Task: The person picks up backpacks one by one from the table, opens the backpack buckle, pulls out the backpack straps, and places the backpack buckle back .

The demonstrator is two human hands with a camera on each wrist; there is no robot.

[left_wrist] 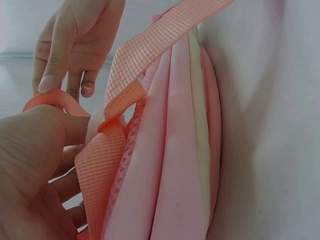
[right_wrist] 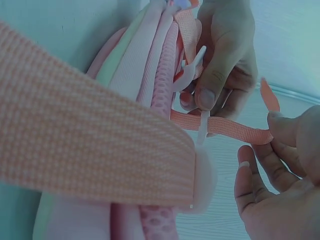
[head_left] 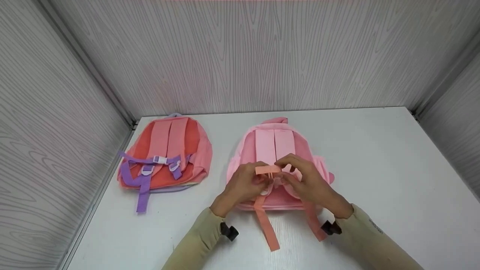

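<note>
White tabletop supports the pink backpack; left hand, narrowly closed, pinches the white buckle; right hand, likewise narrow, pinches the orange strap.

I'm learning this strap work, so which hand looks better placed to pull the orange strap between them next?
Probably the right hand: its thumb and fingers pinch the orange strap, while the left hand seems occupied holding a white buckle piece over the pink backpack.

Left hand near right hand (both bare), fingers bent
</note>
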